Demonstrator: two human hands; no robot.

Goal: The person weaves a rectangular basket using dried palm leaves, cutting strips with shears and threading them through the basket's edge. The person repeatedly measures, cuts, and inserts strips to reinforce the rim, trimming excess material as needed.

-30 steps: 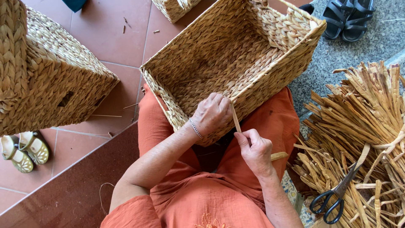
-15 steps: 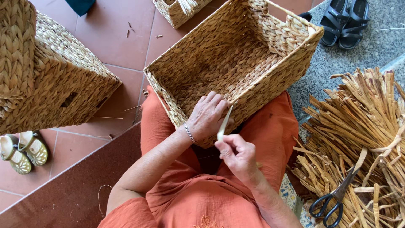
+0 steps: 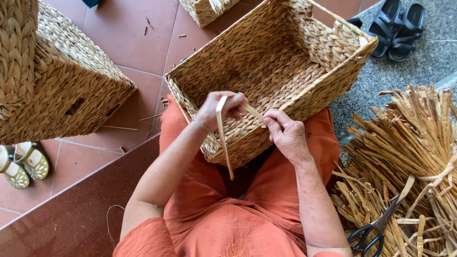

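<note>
A rectangular woven straw basket (image 3: 333, 52) rests on my lap, open side up, its near rim toward me. My left hand (image 3: 220, 110) sits on that rim and pinches a long flat straw strip (image 3: 223, 138) that loops over and hangs down in front of the basket. My right hand (image 3: 287, 134) grips the other end of the same strip at the rim, a little to the right. I sit in orange clothes with both forearms in view.
A finished woven basket (image 3: 57, 90) stands at the left on red tiles, another basket (image 3: 204, 9) at the top. A bundle of dry straw (image 3: 409, 157) lies at the right with black scissors (image 3: 373, 231) on it. Sandals (image 3: 21, 164) lie left, black sandals (image 3: 397, 26) top right.
The strip was held near upright between both hands. Now my right hand has moved up to the rim and the strip is bent over, its free end hanging down.
</note>
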